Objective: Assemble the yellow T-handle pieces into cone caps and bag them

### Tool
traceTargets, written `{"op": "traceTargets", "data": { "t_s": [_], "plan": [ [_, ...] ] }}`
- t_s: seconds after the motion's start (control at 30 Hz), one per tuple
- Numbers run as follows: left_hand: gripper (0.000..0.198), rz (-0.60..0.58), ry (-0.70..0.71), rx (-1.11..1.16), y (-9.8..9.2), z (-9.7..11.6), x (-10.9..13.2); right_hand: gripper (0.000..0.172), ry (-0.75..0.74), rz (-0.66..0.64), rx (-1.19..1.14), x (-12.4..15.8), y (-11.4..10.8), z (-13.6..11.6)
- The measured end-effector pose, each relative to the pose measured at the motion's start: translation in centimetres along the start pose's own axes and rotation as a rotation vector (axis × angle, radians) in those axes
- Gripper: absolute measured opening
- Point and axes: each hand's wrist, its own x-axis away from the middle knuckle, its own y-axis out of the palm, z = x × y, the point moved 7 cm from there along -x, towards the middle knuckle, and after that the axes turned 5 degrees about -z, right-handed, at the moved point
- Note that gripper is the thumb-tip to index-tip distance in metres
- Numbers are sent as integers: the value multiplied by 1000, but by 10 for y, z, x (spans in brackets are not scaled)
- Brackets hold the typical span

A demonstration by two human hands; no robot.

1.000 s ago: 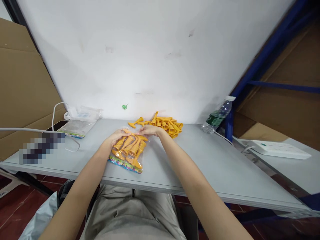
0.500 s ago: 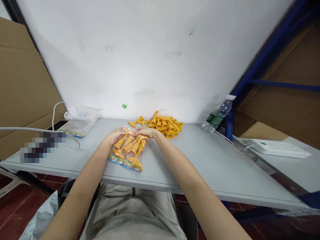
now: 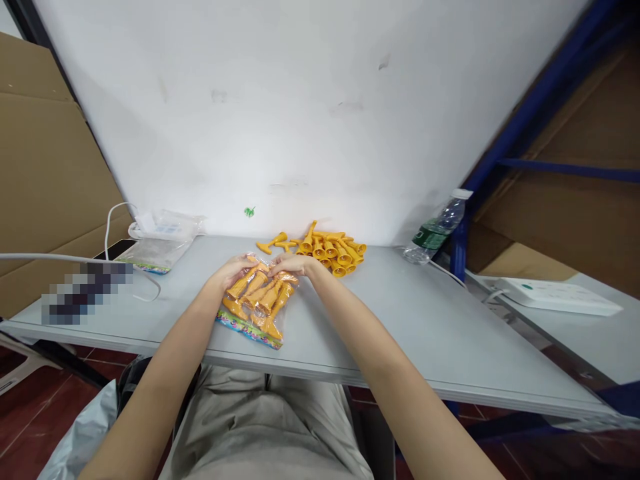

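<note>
A clear plastic bag (image 3: pixel 245 325) with a colourful printed strip along its near edge lies on the table, filled with several yellow-orange plastic pieces that have flared, trumpet-like ends. My left hand (image 3: pixel 234 271) grips its far left corner, fingers closed on the film. At the far right corner, my right hand (image 3: pixel 293 265) pinches the plastic too, thumb pointing inward. Just beyond the right hand sits a heap of similar loose yellow pieces (image 3: pixel 333 252) against the wall. Another loose yellow piece (image 3: pixel 273 243) lies to the left of that heap.
More clear packaging (image 3: pixel 163 250) lies at the left rear, beside a white cable (image 3: pixel 107 230). A plastic bottle (image 3: pixel 435 230) leans at the right near a blue metal post (image 3: pixel 459 260). Farther right is a white power strip (image 3: pixel 560 297). Cardboard (image 3: pixel 45 167) stands on the left.
The bag's near edge has shifted slightly toward me and left, and the pieces inside have tilted a little. Both hands keep their hold at the far corners.
</note>
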Motion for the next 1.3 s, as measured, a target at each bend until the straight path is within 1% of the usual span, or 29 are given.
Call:
{"op": "traceTargets", "data": {
  "t_s": [0.1, 0.2, 0.27, 0.33, 0.4, 0.53, 0.6, 0.7, 0.8, 0.87, 0.93, 1.0, 1.07, 1.13, 1.2, 1.27, 1.3],
  "plan": [
    [32, -18, 7, 11, -2, 0, -2, 21, 5, -1, -9, -2, 1, 2],
    [23, -47, 12, 17, -3, 0, -6, 22, -26, 39, -25, -2, -1, 2],
    [24, -65, -31, 25, -2, -4, -7, 23, -59, 81, -11, -2, -3, 0],
    [29, -67, -87, 14, -1, -8, -6, 23, -70, 96, 3, -2, -3, 0],
    [30, -50, -101, -14, -1, -8, -4, 22, -56, 76, -5, -1, -1, 0],
    [24, -33, -25, -53, -2, -1, 0, 24, -38, -19, -50, -1, 7, 0],
    [24, -21, -7, -50, -4, 0, -1, 27, -51, -23, -79, -2, 9, -2],
    [26, 47, 10, -34, -10, 2, -4, 29, -56, 25, -134, -5, 8, -3],
    [25, 215, 92, -38, -22, 12, -4, 27, -71, 54, -197, -3, 7, -5],
    [23, 349, 188, -52, -32, 23, 0, 24, -133, 90, -246, 4, 2, -10],
    [18, 486, 303, -48, -44, 34, 8, 22, -223, 166, -292, 18, -8, -14],
    [12, 629, 399, -34, -56, 42, 16, 22, -312, 283, -328, 38, -25, -16],
    [10, 733, 444, -31, -65, 45, 21, 23, -374, 413, -364, 62, -44, -11],
    [10, 778, 446, -46, -70, 43, 22, 25, -458, 570, -449, 89, -68, -2],
    [12, 779, 434, -62, -70, 41, 20, 24, -538, 757, -556, 117, -95, 13],
    [12, 766, 420, -79, -67, 38, 18, 24, -640, 971, -649, 145, -123, 33],
    [13, 756, 414, -89, -65, 36, 18, 23, -699, 1104, -676, 160, -136, 44]
  ]
}}
